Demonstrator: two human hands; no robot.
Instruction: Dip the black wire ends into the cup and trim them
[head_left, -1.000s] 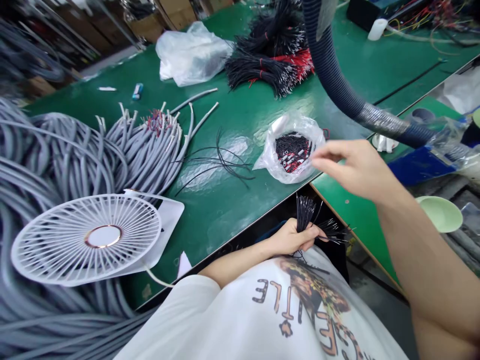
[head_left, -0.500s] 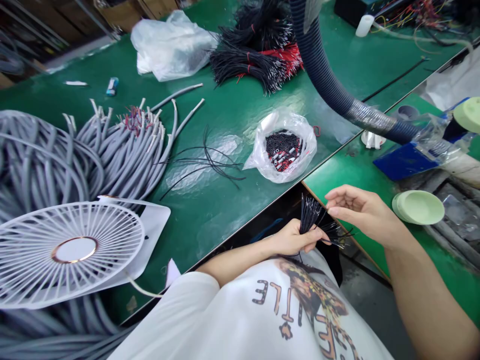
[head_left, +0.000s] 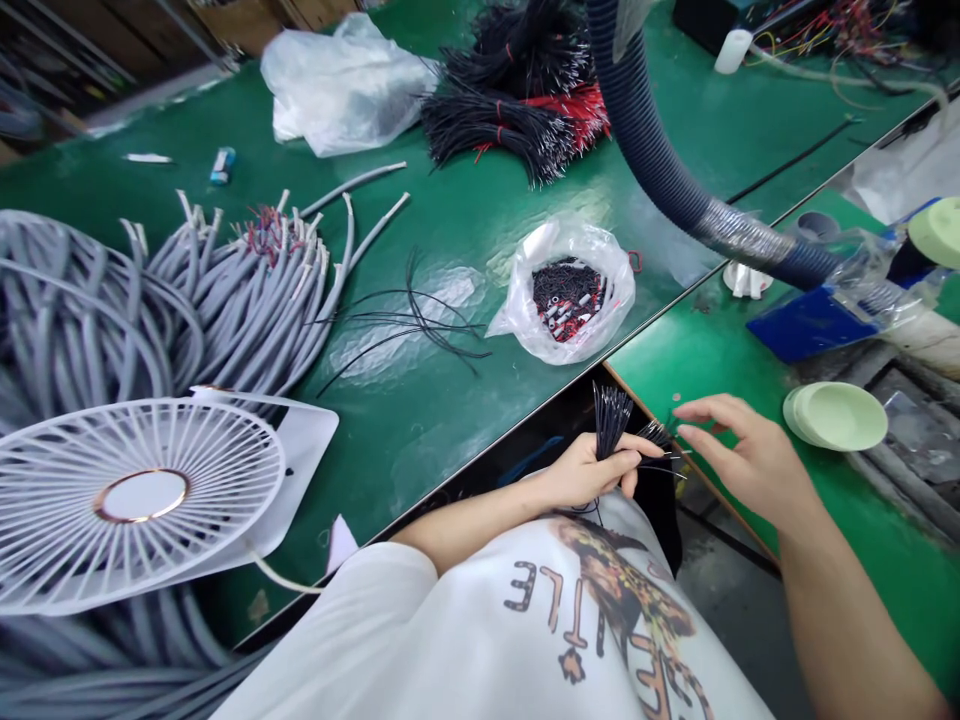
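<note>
My left hand [head_left: 589, 470] is closed around a bundle of black wires [head_left: 612, 412], low in front of my shirt. The wires fan upward above the fist, and a few pale-tipped ends poke out to the right past the fingers. Just right of those ends, my right hand [head_left: 739, 450] hovers over the edge of the right-hand green table. Its thumb and forefinger are apart, and nothing shows between them. On the bench beyond is a clear plastic bag [head_left: 517, 310] holding small black, red and white pieces. Several loose black wires [head_left: 420, 318] lie left of it.
Thick grey cables [head_left: 90, 310] are heaped at left, behind a white fan [head_left: 142, 495]. Bundled black and red wires [head_left: 517, 130] and a white plastic bag [head_left: 337, 85] sit farther back. A ribbed hose [head_left: 660, 170] arches over the right side, near a pale green bowl [head_left: 840, 415].
My right hand has moved slightly right and down, away from the wires. In my left hand the bundle stands more upright, with fewer ends sticking out to the right.
</note>
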